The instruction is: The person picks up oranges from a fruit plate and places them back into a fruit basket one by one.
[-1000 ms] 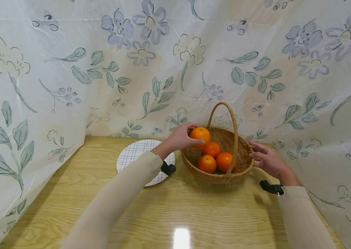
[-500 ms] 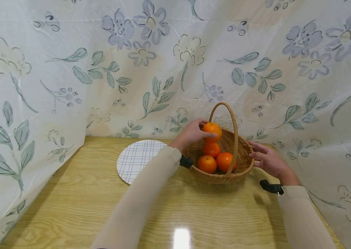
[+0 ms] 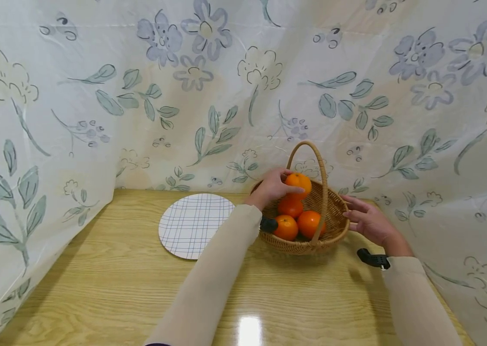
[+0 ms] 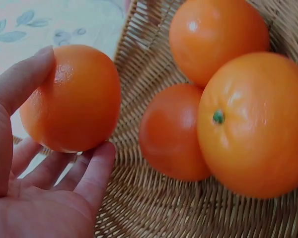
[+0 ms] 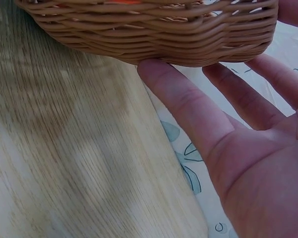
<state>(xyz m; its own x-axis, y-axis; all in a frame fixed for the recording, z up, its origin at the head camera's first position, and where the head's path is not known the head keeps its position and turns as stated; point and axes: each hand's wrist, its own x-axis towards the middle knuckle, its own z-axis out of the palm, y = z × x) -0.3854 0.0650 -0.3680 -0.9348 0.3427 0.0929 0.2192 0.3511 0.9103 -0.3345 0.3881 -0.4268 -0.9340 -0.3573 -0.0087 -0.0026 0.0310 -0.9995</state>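
In the head view my left hand (image 3: 273, 186) grips an orange (image 3: 298, 185) over the back left part of the wicker basket (image 3: 295, 248). The left wrist view shows the thumb on one side of this orange (image 4: 72, 99) and the fingertips on the other, apart from the fruit below. Three more oranges lie together in the basket; one (image 4: 258, 124) shows a green stem end. At the basket's right side is my right hand (image 3: 371, 222). Its nearly straight fingers touch the outer wicker wall (image 5: 164, 39), with the thumb partly cut off in the right wrist view.
A round plate with a blue check pattern (image 3: 191, 223) lies left of the basket, partly behind my left sleeve. The basket's tall arched handle (image 3: 322, 178) rises beside the held orange. Floral cloth (image 3: 226, 96) hangs behind the wooden table (image 3: 105, 269) and along its sides.
My left hand has carried the orange rightward from the basket's left rim to over its inside, then slightly lower. The right hand stays at the basket's side.
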